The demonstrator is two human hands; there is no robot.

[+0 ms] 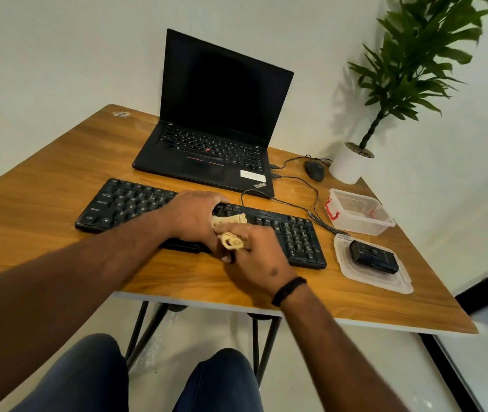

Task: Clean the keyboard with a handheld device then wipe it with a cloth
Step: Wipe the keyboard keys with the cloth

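Desk (58, 173): cloth (229, 230) between fingers (238, 233) (both hands)

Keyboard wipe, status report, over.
Both hands, left and right, grip the cloth over the keyboard. Handheld device parked on lid. Nothing in the way.

"ThinkPad" on laptop (207, 150); keyboard (124, 203) "Ctrl", "Shift"

I count one keyboard (293, 236), one laptop (216, 126), one mouse (315, 170), one cloth (231, 230), one clear box (361, 224), one lid (385, 281) carrying what looks like one black device (373, 257), one potted plant (352, 165), two hands.
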